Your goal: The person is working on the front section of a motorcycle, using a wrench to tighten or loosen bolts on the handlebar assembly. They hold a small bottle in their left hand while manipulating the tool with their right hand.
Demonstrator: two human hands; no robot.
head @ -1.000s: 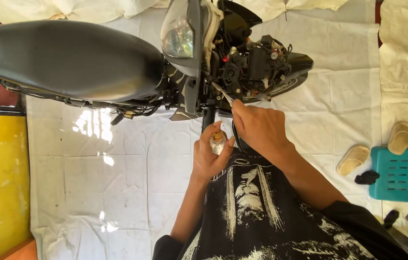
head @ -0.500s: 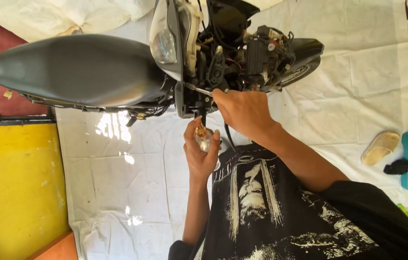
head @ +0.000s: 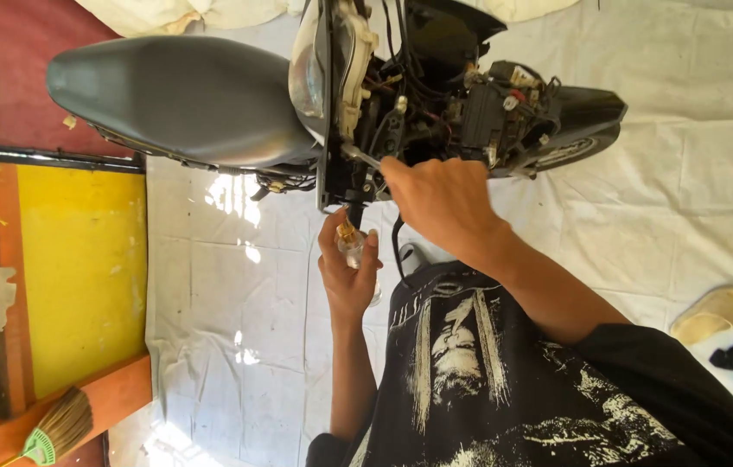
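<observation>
The left hand [head: 347,272] is gripping a small clear bottle [head: 352,248] with a brass-coloured tip, fingers wrapped closed around it, just below the motorcycle [head: 211,104] frame. The right hand [head: 440,203] is holding a slim metal tool [head: 360,156], fingers closed, its end seated among the exposed wiring and parts [head: 470,104]. The side covers are already off; the work inside appears to be in progress, with reassembly not yet started.

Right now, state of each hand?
Left hand: closed around a small clear glass bottle with a brass-coloured top.
Right hand: closed on a slim metal tool at the black motorcycle; the tool's kind cannot be told.
</observation>
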